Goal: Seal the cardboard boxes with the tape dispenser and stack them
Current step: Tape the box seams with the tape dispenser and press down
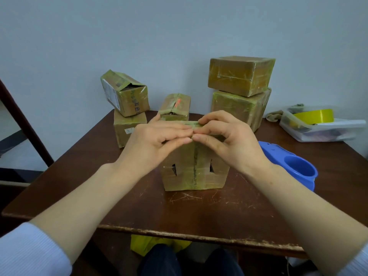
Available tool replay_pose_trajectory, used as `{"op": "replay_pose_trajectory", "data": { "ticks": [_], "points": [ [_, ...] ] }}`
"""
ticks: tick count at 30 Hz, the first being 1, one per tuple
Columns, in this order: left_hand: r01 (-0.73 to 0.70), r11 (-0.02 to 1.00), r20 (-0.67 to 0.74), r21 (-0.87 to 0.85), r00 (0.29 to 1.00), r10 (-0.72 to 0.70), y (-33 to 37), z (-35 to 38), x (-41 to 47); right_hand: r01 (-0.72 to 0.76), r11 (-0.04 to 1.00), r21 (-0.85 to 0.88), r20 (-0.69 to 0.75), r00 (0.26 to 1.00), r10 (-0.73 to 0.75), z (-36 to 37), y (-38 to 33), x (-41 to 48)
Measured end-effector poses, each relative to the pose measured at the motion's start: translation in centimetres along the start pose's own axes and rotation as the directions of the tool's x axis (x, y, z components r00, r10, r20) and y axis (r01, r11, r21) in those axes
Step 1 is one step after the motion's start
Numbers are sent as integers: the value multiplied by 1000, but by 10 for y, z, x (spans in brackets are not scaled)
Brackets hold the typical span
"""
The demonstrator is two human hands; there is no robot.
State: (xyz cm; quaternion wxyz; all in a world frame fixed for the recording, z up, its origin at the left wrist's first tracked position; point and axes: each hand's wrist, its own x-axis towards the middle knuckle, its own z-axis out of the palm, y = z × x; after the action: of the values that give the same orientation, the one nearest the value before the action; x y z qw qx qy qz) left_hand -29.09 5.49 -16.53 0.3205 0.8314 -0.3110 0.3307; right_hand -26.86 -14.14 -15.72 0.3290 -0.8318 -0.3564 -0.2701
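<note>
Your left hand (159, 140) and right hand (229, 140) meet fingertip to fingertip, both pinching the top front edge of the cardboard box (193, 172) at the table's (199, 212) middle. The blue tape dispenser (288, 164) lies just right of it.

Brown cardboard boxes (194, 168) wrapped in yellow-green tape; dark brown scratched worktop (199, 212); blue tape dispenser (290, 164); yellow tape roll (316, 116); grey-blue wall (159, 36).

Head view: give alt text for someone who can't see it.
The left hand and right hand pinch the top front edge of a taped brown cardboard box on a dark wooden table. A blue plastic tape dispenser lies to its right.
</note>
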Motion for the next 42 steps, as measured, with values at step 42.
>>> {"op": "replay_pose_trajectory", "data": {
  "ticks": [42],
  "points": [
    [197,945,-310,-263,910,-276,-15,17,-23,-237,696,678,-88,914,397,3,37,-26]
  ]
}}
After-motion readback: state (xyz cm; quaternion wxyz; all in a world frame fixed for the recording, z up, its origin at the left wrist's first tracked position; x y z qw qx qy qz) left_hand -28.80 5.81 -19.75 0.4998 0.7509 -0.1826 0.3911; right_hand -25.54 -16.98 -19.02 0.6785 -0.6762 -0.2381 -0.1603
